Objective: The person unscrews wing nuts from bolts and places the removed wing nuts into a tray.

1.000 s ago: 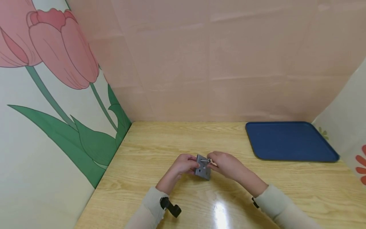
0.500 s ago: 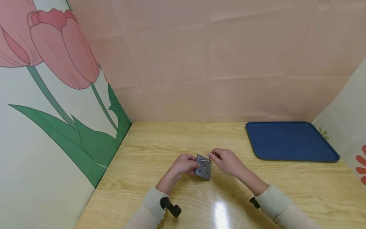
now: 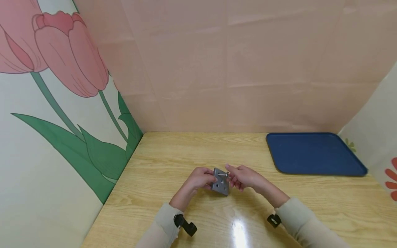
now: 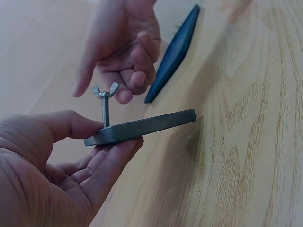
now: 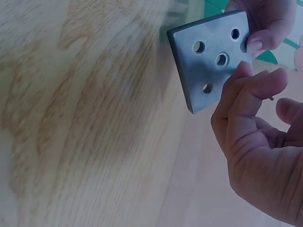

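My left hand [image 3: 198, 178] grips one edge of a square grey metal plate [image 3: 220, 187], thumb on one face and fingers under the other in the left wrist view. Several round holes go through the plate [image 5: 189, 66]. A threaded bolt [image 4: 105, 113] stands up from it near my left thumb, with a wing nut [image 4: 105, 93] at its free end. Beside the wing nut is my right hand [image 3: 247, 177], its thumb spread away and its fingers loosely bent, pinching nothing. Whether a right fingertip touches the wing nut I cannot tell. In the right wrist view, the fingers hide the bolt.
A blue tray [image 3: 314, 155] lies at the back right of the wooden table [image 3: 173, 151]. A pinkish sheet [image 3: 198, 69] hangs behind the table, and a panel with printed tulips [image 3: 71, 58] stands on the left.
My right hand has let go of the wing nut, lifted slightly, then come back down beside it with the palm turned and thumb spread. My left hand and the plate have hardly moved.
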A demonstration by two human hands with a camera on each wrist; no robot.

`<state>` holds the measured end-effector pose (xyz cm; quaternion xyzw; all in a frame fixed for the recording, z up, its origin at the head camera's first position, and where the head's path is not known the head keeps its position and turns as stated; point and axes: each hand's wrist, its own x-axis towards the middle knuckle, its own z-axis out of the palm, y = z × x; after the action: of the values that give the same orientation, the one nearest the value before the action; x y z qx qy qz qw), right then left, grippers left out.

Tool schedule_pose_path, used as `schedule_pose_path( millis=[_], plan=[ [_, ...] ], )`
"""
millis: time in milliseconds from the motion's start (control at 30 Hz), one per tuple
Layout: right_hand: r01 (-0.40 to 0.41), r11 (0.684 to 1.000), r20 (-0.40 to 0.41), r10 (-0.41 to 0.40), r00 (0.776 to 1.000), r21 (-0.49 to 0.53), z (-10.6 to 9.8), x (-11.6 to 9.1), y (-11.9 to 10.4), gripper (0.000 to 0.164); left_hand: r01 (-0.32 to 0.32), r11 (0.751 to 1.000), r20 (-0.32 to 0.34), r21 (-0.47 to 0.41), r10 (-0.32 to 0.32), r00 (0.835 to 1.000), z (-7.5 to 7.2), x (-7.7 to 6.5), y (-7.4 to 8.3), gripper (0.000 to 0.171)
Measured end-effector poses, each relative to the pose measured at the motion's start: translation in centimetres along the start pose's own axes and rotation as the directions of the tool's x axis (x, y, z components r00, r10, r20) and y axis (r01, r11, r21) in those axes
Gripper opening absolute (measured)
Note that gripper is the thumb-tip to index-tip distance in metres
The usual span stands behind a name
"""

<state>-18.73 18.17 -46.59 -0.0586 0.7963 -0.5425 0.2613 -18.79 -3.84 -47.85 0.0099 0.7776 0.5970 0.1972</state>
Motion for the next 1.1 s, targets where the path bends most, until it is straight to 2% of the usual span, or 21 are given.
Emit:
schedule_pose_path(
  millis=[200,367,433,500,567,600,667,767,833,867,933,1000,1100],
  plan=[
    [0.008,0.999,0.029,-0.006,1.000,-0.044,0.10,0.08,-0.14,0.062,-0.007,1.000,0.004,0.001,0.007,1.000,0.04,-0.05,-0.13,0.030],
    [0.020,0.996,0.012,-0.019,1.000,-0.088,0.14,0.14,-0.08,0.060,-0.006,1.000,0.005,-0.003,0.006,1.000,-0.01,-0.01,-0.13,0.029],
    [0.054,0.988,-0.014,-0.057,0.998,-0.147,0.17,0.15,-0.04,0.056,0.003,1.000,0.003,-0.003,-0.003,1.000,-0.05,0.04,-0.11,0.029],
    [0.119,0.960,-0.031,-0.131,0.991,-0.252,0.20,0.10,-0.01,0.050,0.009,1.000,0.001,-0.002,-0.009,1.000,-0.10,0.08,-0.10,0.029],
    [0.218,0.893,-0.032,-0.250,0.968,-0.395,0.27,0.03,-0.02,0.041,0.009,1.000,-0.001,-0.004,-0.009,1.000,-0.15,0.11,-0.09,0.029],
    [0.269,0.840,-0.025,-0.317,0.948,-0.471,0.31,-0.01,-0.04,0.035,0.008,1.000,-0.003,-0.005,-0.008,1.000,-0.17,0.11,-0.09,0.030],
    [0.350,0.709,0.002,-0.441,0.898,-0.612,0.36,-0.23,-0.04,0.026,0.003,1.000,-0.003,-0.011,-0.003,1.000,-0.16,0.07,-0.05,0.030],
    [0.421,0.499,0.055,-0.594,0.803,-0.757,0.43,-0.49,0.06,0.018,-0.002,1.000,-0.002,-0.015,0.002,1.000,-0.14,0.05,-0.04,0.030],
    [0.433,0.382,0.087,-0.661,0.745,-0.816,0.47,-0.58,0.20,0.020,-0.001,1.000,-0.001,-0.019,0.001,1.000,-0.12,0.06,-0.04,0.030],
    [0.439,0.337,0.100,-0.688,0.718,-0.833,0.50,-0.59,0.27,0.022,-0.002,1.000,0.000,-0.020,0.002,1.000,-0.11,0.08,-0.04,0.029],
    [0.445,0.277,0.118,-0.725,0.678,-0.852,0.53,-0.55,0.45,0.024,0.001,1.000,0.000,-0.022,-0.001,1.000,-0.10,0.12,-0.05,0.029],
    [0.445,0.245,0.126,-0.746,0.654,-0.861,0.56,-0.54,0.60,0.026,0.003,1.000,-0.001,-0.024,-0.003,1.000,-0.08,0.14,-0.05,0.029],
    [0.439,0.247,0.117,-0.750,0.651,-0.864,0.59,-0.59,0.72,0.028,0.004,1.000,-0.003,-0.017,-0.004,1.000,-0.02,0.09,-0.07,0.028]
  ],
)
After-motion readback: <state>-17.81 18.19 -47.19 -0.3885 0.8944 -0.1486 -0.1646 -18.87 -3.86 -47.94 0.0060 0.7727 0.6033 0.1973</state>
